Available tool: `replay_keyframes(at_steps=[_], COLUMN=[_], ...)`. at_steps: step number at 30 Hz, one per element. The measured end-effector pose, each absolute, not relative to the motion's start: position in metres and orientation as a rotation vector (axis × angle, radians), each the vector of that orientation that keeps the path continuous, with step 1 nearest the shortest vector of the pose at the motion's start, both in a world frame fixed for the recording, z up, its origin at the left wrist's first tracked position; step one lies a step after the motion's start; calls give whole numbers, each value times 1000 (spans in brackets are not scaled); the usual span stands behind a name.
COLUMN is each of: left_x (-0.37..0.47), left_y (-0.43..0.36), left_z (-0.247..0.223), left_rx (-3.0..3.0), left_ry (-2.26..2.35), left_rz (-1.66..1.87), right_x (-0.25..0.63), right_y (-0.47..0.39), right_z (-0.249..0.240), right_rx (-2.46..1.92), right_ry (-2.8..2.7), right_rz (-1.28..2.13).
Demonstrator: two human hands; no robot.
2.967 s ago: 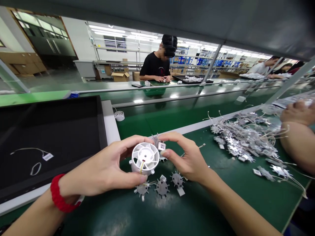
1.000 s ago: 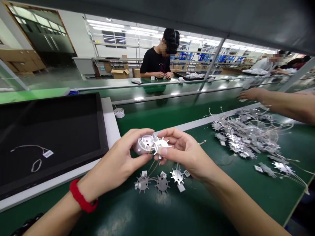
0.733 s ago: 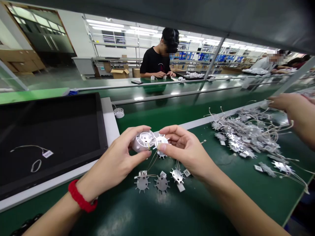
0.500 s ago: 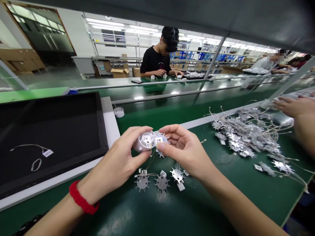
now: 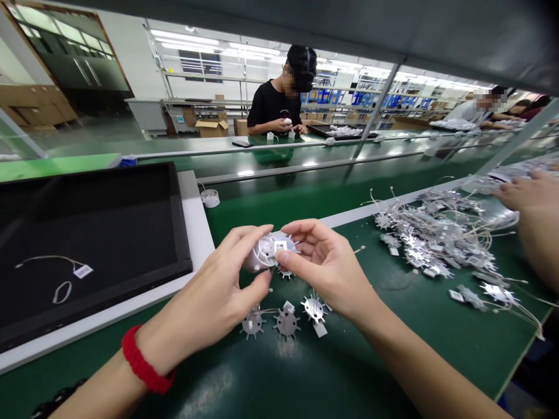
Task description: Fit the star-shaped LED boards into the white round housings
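Observation:
My left hand (image 5: 209, 302), with a red band at the wrist, grips a white round plastic housing (image 5: 257, 259) above the green bench. My right hand (image 5: 329, 269) pinches a small spiked metal disc (image 5: 279, 247) with a white label, pressed against the housing's open face. Thin wires hang below the two parts. Three more spiked discs (image 5: 286, 321) lie on the mat just below my hands.
A black tray (image 5: 87, 233) with a loose wire and tag sits at the left. A heap of wired discs (image 5: 437, 244) lies at the right, where another person's hand (image 5: 530, 195) rests. A white housing (image 5: 210, 198) stands on the conveyor. Other people work across the line.
My right hand has brought the spiked disc onto the housing's open face. The housing has turned away from me. The neighbour's hand at the right has drawn back.

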State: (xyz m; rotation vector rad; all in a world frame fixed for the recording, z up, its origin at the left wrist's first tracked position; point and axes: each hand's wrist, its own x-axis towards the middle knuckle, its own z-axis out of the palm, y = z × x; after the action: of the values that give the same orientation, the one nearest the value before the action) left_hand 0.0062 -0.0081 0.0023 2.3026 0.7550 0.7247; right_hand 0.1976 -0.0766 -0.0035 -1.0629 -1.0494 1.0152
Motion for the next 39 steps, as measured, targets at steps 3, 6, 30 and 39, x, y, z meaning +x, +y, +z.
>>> replay_keyframes(at_steps=[3,6,30,39], left_x=[7,6,5,5], left_y=[-11,-11,-4,-2], left_z=[4,3,1,1], left_rx=[2286,2231,2063,2084], left_ry=[771,815,782,725], left_rz=[716,715,673,658], right_x=[198,198,200,200], right_y=[-77,-77,-72,-73], right_z=[-3,-3,-8,-11], right_rx=[-1065,-1080,-1041,-1110], right_ry=[-1057,-1077,-1047,-1156], right_rz=[1012,1006,1132,1034])
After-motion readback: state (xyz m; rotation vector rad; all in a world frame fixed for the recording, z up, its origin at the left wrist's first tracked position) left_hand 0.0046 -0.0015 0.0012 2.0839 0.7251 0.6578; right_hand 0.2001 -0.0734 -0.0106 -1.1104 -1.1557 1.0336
